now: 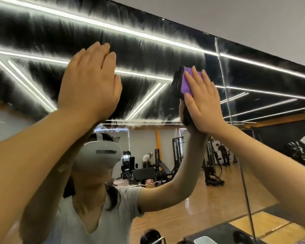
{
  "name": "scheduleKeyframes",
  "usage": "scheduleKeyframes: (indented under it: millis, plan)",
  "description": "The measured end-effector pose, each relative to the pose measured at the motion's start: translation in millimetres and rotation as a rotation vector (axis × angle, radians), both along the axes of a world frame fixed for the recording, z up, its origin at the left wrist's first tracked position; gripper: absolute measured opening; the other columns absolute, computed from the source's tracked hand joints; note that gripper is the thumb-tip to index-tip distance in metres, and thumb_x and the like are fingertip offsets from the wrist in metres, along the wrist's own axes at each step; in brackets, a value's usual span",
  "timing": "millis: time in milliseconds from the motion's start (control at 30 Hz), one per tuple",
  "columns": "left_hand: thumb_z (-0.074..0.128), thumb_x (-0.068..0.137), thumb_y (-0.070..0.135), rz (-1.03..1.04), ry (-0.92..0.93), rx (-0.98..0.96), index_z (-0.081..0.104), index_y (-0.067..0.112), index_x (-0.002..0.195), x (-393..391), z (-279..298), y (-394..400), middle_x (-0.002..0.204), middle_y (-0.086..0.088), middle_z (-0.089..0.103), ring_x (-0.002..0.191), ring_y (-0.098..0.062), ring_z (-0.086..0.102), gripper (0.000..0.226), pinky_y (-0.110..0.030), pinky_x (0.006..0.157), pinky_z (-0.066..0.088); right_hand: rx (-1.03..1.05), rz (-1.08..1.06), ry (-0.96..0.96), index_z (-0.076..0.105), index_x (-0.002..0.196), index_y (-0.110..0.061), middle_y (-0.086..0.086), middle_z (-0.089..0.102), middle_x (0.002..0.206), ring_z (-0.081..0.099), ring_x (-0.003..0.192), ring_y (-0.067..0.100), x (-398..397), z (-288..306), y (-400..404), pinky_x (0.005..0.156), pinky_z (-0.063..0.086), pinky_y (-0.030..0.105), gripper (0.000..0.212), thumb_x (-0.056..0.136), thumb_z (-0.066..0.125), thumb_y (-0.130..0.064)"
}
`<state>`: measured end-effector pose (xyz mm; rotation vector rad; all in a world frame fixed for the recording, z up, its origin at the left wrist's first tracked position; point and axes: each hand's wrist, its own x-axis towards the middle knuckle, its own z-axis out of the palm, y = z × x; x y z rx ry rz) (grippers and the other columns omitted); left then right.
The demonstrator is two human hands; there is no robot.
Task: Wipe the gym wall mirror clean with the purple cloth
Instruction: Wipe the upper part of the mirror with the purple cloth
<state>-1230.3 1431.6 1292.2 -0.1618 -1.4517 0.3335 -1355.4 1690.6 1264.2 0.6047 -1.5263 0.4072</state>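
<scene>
R hand (pixel 203 103) flat on purple cloth (pixel 187 81) | L hand (pixel 90 81) on mirror (pixel 148 55)

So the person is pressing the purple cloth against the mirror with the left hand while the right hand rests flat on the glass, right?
Not quite: the hands are swapped. The head view shows the right hand pressing the purple cloth against the mirror, while the left hand rests flat on the glass.
</scene>
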Motion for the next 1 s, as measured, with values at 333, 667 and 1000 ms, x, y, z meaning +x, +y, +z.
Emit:
scheduleKeyframes:
  millis: [333,667,1000]
  plan:
    - [0.038,0.096,0.027,0.017,0.01,0.016,0.045,-0.001,0.142,0.2,1.4,0.6,0.152,-0.02,0.041,0.144,-0.034,0.032,0.055,-0.045,0.119,0.019,-0.082,-0.032,-0.066,0.018,0.16,-0.019,0.005,0.012,0.168,0.007,0.154,0.029,-3.4,128.7,23.5,0.124,0.006,0.046,0.066,0.098,0.018,-0.042]
    - [0.038,0.095,0.027,0.028,0.018,0.001,0.046,-0.003,0.14,0.4,0.7,-0.1,0.15,-0.023,0.042,0.142,-0.038,0.035,0.055,-0.048,0.118,0.022,-0.108,-0.022,-0.057,0.021,0.159,-0.021,0.003,0.014,0.167,0.005,0.154,0.025,-16.3,78.0,41.1,0.124,0.005,0.048,0.063,0.099,0.021,-0.042]
    - [0.036,0.095,0.026,0.07,-0.04,0.039,0.044,-0.006,0.142,4.0,0.8,4.9,0.15,-0.025,0.04,0.141,-0.042,0.034,0.057,-0.055,0.115,0.027,-0.067,0.019,-0.05,0.019,0.159,-0.02,0.001,0.011,0.167,0.001,0.155,0.021,-19.6,-85.8,35.6,0.125,-0.001,0.041,0.061,0.102,0.024,-0.043]
